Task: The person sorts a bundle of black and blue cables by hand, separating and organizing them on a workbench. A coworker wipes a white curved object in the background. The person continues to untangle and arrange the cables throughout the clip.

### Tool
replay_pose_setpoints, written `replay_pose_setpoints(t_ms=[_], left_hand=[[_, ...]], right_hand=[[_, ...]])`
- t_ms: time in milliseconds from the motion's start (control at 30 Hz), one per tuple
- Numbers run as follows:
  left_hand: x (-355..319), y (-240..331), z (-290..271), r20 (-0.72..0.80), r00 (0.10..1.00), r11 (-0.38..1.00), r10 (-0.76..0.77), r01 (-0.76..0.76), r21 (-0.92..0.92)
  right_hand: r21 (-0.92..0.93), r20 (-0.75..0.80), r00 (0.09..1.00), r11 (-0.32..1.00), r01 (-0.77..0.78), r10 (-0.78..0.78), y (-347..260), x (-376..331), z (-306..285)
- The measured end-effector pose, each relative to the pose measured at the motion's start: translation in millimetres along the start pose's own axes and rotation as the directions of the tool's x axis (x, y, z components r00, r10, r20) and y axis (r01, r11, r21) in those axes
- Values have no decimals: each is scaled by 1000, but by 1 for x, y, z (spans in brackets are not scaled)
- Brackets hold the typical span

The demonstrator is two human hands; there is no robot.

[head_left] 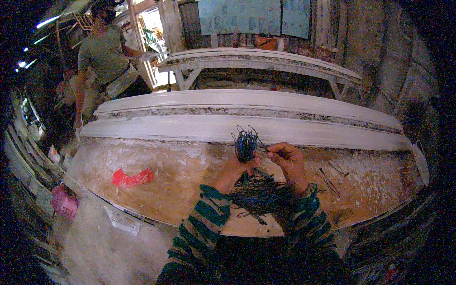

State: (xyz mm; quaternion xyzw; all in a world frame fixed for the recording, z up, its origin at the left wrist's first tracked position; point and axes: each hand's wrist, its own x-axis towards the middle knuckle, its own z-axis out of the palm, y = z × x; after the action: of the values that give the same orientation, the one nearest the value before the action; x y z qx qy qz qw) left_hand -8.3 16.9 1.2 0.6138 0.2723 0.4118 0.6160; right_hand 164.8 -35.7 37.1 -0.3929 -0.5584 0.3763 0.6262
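My left hand (236, 172) is closed around an upright bundle of dark looped wires (246, 146), whose bent ends stick out above the fist. Just to its right, my right hand (288, 161) pinches a thin dark wire (264, 147) beside the bundle. Below both hands, on the table in front of me, lies a tangled heap of similar dark wires (261, 195). A few loose wires (328, 183) rest on the tabletop to the right of my right forearm.
Long white moulding strips (237, 124) lie across the far side of the worn wooden table (185, 164). A piece of red material (133, 177) sits to the left. Another bench (266, 59) with white strips stands behind. A person (104, 57) stands at the far left.
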Motion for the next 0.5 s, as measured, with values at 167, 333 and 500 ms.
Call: replay_pose_setpoints(t_ms=[167,333,500], left_hand=[[-4,-3,-4,-101,993,993,-66,55,-104],[4,-6,-8,-262,965,945,-31,-57,-322],[6,-1,-20,-336,937,886,-90,-79,-456]], right_hand=[[-35,-6,1000,999,-4,4,0,0,0],[-116,29,1000,993,0,4,5,0,-1],[-148,76,997,988,37,-26,11,1,-3]])
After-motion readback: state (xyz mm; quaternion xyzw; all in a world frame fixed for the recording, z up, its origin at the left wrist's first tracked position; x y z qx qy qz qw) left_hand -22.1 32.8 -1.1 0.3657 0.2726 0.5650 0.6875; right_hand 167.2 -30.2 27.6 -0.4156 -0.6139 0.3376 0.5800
